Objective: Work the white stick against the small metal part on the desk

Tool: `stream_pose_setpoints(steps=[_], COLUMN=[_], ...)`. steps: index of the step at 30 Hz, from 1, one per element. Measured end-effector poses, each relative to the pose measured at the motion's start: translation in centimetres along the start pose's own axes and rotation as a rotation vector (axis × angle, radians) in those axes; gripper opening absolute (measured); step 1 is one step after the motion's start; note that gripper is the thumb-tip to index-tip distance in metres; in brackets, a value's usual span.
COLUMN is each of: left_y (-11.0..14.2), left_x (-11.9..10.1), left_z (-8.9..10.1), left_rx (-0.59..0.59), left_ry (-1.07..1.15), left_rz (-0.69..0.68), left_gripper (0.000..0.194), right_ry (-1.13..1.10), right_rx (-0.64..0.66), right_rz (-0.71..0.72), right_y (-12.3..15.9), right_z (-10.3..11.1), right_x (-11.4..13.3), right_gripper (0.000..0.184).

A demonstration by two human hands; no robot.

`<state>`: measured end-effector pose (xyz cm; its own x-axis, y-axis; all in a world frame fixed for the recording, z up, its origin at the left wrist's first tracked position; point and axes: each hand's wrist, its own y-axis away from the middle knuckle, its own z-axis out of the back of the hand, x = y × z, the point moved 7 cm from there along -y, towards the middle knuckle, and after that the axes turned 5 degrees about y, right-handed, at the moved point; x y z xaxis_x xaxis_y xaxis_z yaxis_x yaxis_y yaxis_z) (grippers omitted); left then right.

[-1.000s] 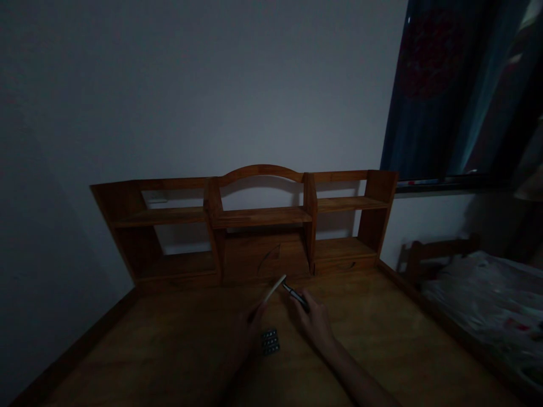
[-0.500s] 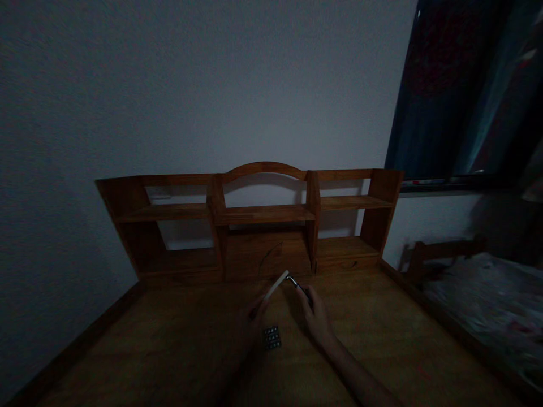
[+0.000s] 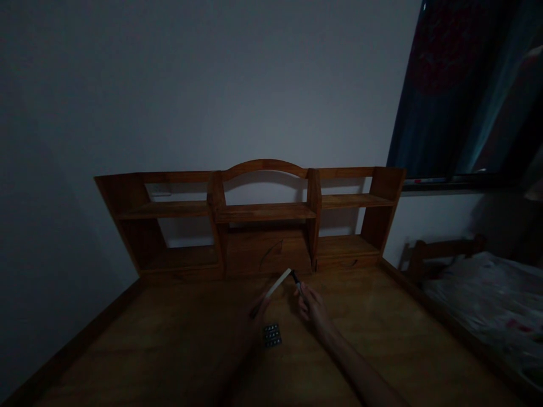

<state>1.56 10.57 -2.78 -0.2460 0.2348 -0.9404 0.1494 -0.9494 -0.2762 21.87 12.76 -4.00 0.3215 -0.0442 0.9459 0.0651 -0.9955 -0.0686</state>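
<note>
The room is dim and fine details are hard to make out. My left hand, in deep shadow, is closed around the lower end of a narrow, pale, flat strip that slants up to the right. My right hand grips a slim pen-like tool with a dark tip. That tip meets or nearly meets the strip's upper end; whether they touch I cannot tell. Below and between the hands, a small dark tray with rows of shiny little pieces lies on the wooden tabletop.
A wooden shelf unit with an arched top rail stands along the back of the tabletop, against the wall. Raised wooden edges run down both sides. At right are a dark curtain and a plastic-covered surface.
The right-hand tool has turned: a shiny bent end showed before, and a dark tip shows now. My right fingers have shifted on it. The left hand and strip have barely moved.
</note>
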Motion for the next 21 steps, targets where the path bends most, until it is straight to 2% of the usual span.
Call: stream_pose_setpoints(steps=[3, 7, 13, 17, 21], left_y=[0.10, 0.08, 0.17, -0.04, -0.48], left_x=[-0.61, -0.72, -0.62, -0.36, 0.24], left_z=[-0.28, -0.03, 0.04, -0.43, 0.01], left_rx=[0.053, 0.041, 0.013, 0.041, 0.010], left_ry=[0.022, 0.001, -0.050, -0.022, -0.028], left_rz=[-0.002, 0.023, -0.014, -0.051, -0.048], left_gripper=[0.036, 0.037, 0.037, 0.038, 0.037], right_ry=[0.012, 0.018, 0.065, 0.144, 0.161], right_rx=[0.017, 0.002, 0.019, 0.046, 0.053], right_rz=[-0.008, -0.004, 0.006, 0.049, 0.040], right_y=[0.04, -0.06, 0.19, 0.32, 0.28], right_z=[-0.20, -0.05, -0.22, -0.49, -0.48], right_x=[-0.19, -0.49, -0.60, -0.61, -0.81], right_gripper=[0.053, 0.052, 0.053, 0.053, 0.053])
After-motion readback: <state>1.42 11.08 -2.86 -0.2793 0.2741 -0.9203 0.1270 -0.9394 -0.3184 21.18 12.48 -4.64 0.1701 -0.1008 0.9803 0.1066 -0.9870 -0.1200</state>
